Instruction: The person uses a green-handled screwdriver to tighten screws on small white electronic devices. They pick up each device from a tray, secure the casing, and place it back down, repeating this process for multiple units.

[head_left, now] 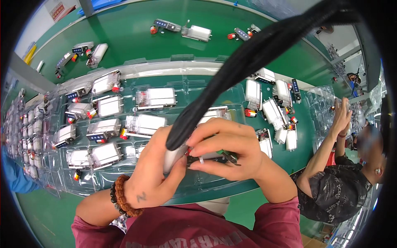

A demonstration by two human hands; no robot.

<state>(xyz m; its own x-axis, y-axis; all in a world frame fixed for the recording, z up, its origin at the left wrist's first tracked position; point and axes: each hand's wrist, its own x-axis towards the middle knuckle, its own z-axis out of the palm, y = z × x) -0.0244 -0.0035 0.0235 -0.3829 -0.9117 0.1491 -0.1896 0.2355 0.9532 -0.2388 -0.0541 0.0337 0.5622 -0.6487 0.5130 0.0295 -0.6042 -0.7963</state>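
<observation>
My left hand, with beaded bracelets on the wrist, is closed around a white rounded block. Close beside it, my right hand has its fingers curled in a pinch at the block's right side. A small whitish piece shows between those fingertips, with a bit of red near it. Something dark and green sticks out by the right palm; its kind is not clear. A black strap hangs in front and hides part of the left fingers. Below both hands lies a clear plastic tray.
White-and-clear assemblies with red-yellow caps lie in the tray and loose at its right. More parts lie on the green bench beyond. Stacked trays stand at left. A co-worker sits at right, arms raised.
</observation>
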